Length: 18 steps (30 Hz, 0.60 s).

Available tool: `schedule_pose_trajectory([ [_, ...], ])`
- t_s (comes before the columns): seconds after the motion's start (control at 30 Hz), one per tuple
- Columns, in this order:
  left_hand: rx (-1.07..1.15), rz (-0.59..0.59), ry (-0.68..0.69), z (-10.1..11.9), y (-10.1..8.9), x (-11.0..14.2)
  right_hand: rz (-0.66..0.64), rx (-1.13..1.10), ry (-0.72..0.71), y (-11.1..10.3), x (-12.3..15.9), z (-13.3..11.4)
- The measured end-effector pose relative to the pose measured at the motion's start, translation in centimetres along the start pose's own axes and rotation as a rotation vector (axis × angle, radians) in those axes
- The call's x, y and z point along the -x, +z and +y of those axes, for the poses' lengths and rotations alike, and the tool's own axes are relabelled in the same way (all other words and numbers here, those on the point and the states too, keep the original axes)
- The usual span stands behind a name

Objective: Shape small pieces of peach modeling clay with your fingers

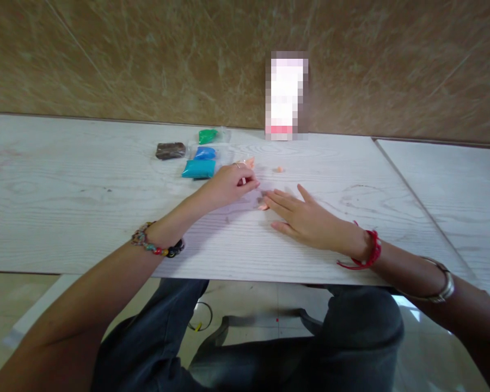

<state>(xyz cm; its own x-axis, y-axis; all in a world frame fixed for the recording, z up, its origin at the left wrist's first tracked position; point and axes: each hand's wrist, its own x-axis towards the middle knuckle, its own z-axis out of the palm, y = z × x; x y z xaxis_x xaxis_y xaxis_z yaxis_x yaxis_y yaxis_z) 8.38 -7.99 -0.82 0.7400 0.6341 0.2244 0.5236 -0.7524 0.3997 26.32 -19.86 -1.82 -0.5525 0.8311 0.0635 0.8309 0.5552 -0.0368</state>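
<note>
My left hand (pixel 236 182) hovers at the middle of the table with its fingers curled and thumb drawn in. Whether anything sits between those fingertips is hidden. Just behind it lies a clear packet of peach clay (pixel 250 162), partly covered by the hand. My right hand (pixel 304 215) is stretched out, palm down, fingers extended and thumb apart. Under or beside its fingertips is a small peach clay piece (pixel 263 206), mostly hidden. A second small lump of peach clay (pixel 280 169) rests farther back on the white table (pixel 318 261).
Left of my hands lie packets of teal clay (pixel 198 169), blue clay (pixel 204 153), green clay (pixel 207 136) and brown clay (pixel 170 151). A blurred-out phone-like screen (pixel 285 95) leans against the brown marbled wall (pixel 147 60). A seam (pixel 416 196) crosses the table at right.
</note>
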Motion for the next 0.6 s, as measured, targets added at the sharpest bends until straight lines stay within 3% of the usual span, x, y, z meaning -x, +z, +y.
schedule_pose_trajectory([
  [0.13,-0.023,-0.017,0.019,0.0,-0.2,0.1,-0.031,-0.005,0.007,-0.2,1.1,-0.3],
  [0.6,-0.03,-0.032,0.051,-0.1,0.1,0.0,-0.071,-0.074,-0.028,-0.4,-0.1,-0.8],
])
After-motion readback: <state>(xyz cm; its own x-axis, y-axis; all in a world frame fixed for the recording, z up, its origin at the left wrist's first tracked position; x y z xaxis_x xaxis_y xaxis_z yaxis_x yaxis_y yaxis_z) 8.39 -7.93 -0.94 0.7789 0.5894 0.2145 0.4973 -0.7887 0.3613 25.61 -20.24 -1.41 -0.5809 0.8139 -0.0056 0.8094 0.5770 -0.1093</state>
